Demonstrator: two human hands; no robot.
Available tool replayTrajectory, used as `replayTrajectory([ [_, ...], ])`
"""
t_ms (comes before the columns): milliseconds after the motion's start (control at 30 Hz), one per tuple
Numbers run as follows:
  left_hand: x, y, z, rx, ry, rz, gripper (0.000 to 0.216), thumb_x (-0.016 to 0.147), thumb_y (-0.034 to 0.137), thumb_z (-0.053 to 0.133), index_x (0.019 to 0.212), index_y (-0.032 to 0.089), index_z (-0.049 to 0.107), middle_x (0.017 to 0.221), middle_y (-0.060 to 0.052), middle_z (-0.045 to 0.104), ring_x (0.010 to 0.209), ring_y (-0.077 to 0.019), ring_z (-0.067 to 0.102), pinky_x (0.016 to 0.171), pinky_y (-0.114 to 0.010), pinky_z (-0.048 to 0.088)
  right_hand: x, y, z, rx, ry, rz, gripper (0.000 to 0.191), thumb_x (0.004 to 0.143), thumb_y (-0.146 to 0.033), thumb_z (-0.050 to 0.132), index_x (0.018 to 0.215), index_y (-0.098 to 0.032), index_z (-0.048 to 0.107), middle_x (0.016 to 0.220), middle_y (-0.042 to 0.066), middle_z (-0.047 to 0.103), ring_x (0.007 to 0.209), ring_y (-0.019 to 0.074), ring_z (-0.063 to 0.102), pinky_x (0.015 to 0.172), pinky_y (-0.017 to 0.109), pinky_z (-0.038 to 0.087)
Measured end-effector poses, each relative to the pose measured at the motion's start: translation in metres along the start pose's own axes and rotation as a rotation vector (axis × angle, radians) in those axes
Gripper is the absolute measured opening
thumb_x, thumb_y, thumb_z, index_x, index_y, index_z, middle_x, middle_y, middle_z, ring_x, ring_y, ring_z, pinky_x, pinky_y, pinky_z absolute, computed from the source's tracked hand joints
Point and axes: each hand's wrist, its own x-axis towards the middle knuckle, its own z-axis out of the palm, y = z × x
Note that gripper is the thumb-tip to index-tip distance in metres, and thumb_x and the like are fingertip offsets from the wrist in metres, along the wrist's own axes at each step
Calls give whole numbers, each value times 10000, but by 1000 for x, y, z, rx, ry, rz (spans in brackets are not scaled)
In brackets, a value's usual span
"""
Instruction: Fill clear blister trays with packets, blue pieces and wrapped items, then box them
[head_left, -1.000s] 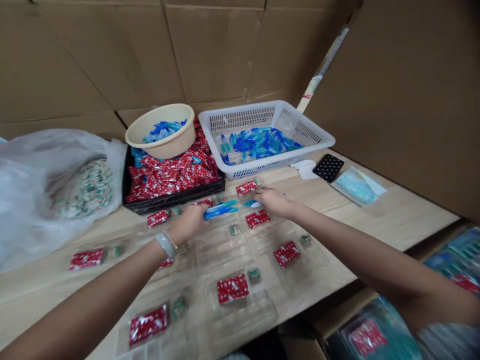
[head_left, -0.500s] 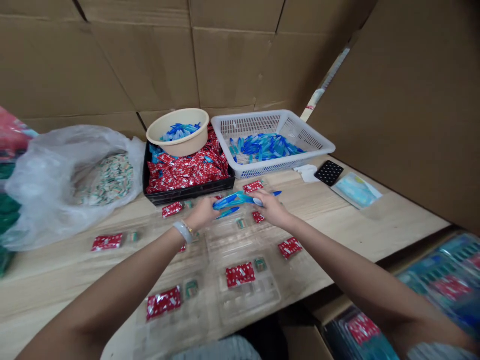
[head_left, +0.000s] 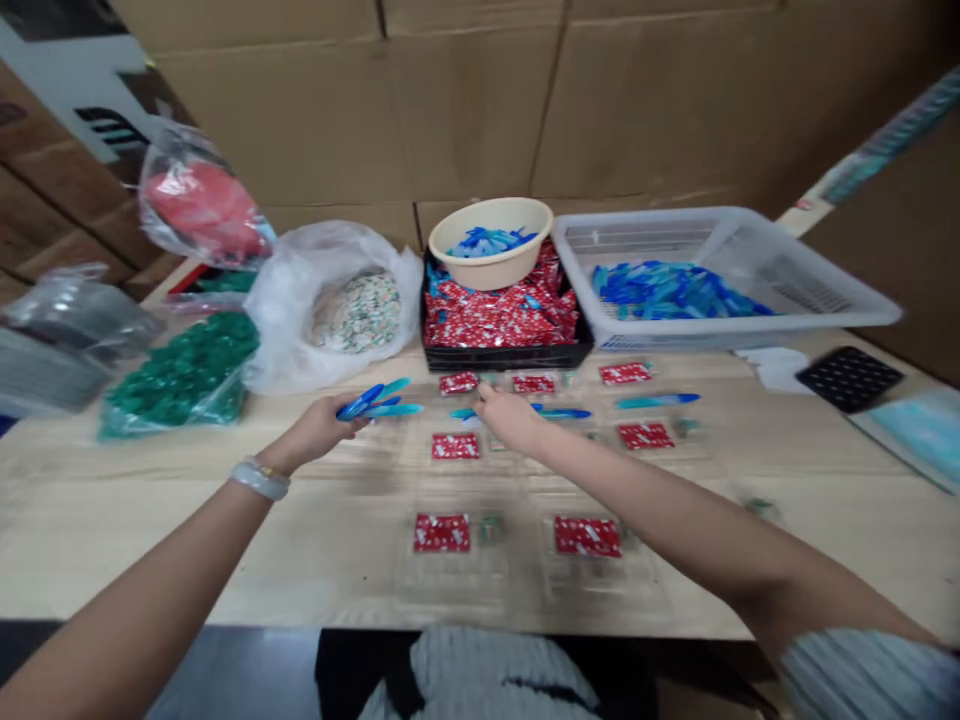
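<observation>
In my left hand [head_left: 326, 428], held over the table left of the trays, is a bunch of slim blue pen-like sticks [head_left: 382, 400], fanned out to the right. My right hand [head_left: 506, 415] is low over the back trays, its fingers closed on one blue pen-like stick [head_left: 463, 413] whose teal end shows. To its right, another such stick [head_left: 566, 412] lies partly behind the hand. A further stick [head_left: 658, 401] rests at the back right. Clear plastic trays [head_left: 450, 590] hold red printed packets [head_left: 442, 533] and small greenish pieces [head_left: 491, 528].
Behind stand a black box [head_left: 510, 357] of red packets with a cream bowl [head_left: 491, 270] on top, and a white basket [head_left: 720, 333] of blue sticks. Left are a plastic bag [head_left: 285, 340] of small pieces and a green bag [head_left: 184, 375]. A black card [head_left: 849, 378] lies right.
My view has swung left. My hands have moved apart, the left one carrying the bunch leftward. Blue sticks now lie among the trays at the back right.
</observation>
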Motion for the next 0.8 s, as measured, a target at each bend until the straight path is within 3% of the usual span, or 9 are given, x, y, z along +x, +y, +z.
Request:
replayTrajectory([
  [167, -14, -42, 3, 168, 28, 143, 271, 729, 335, 509, 918, 183, 630, 851, -35, 650, 787, -194, 563, 722, -259, 410, 13, -16, 6, -115, -13, -92, 262, 762, -38, 408, 901, -147, 601, 945, 134, 560, 923, 229, 528, 691, 283, 438],
  [333, -11, -52, -9, 301, 41, 243, 205, 749, 288, 503, 863, 185, 638, 850, -52, 652, 769, -195, 570, 713, -254, 394, 5, -11, 4, -32, 24, 39, 235, 767, -65, 420, 912, -170, 573, 926, 111, 584, 863, 209, 549, 659, 270, 423],
  [400, -14, -58, -17, 276, 2, 269, 225, 757, 320, 499, 879, 187, 634, 842, -34, 652, 752, -185, 573, 699, -239, 395, 0, -9, 4, 192, 78, 155, 160, 774, -137, 460, 892, -184, 557, 857, 70, 592, 777, 185, 554, 623, 254, 413],
  [467, -18, -66, -23, 238, -51, 262, 259, 764, 360, 489, 899, 189, 629, 817, -16, 650, 726, -176, 575, 681, -228, 400, -4, -8, 4, 581, 77, 287, 108, 781, -244, 487, 863, -188, 527, 692, 10, 563, 604, 137, 521, 531, 227, 389],
  [533, -22, -74, -25, 223, -89, 240, 264, 760, 359, 491, 909, 192, 630, 812, -12, 651, 722, -177, 577, 684, -230, 405, -6, -7, 4, 1069, -19, 385, 166, 790, -345, 478, 853, -192, 486, 567, -41, 488, 452, 95, 427, 432, 202, 333],
  [633, -23, -81, -22, 221, -90, 290, 274, 750, 271, 484, 982, 218, 622, 939, -24, 647, 834, -195, 572, 770, -254, 400, -4, -7, 2, 1676, -214, 458, 215, 796, -393, 467, 865, -190, 465, 569, -52, 484, 393, 59, 364, 376, 173, 273],
  [700, -21, -81, -22, 220, -92, 359, 327, 733, 221, 481, 1033, 236, 608, 1013, -34, 629, 907, -209, 554, 827, -278, 386, -2, -7, -2, 1871, -285, 503, 191, 785, -349, 499, 852, -171, 483, 602, -37, 514, 406, 47, 385, 379, 162, 281],
  [800, -16, -82, -25, 216, -90, 429, 376, 716, 192, 474, 1066, 259, 597, 1047, -41, 614, 947, -225, 543, 863, -317, 382, 1, -8, -14, 1910, -282, 553, 172, 758, -293, 544, 832, -141, 512, 575, -33, 514, 395, 37, 385, 366, 152, 275],
])
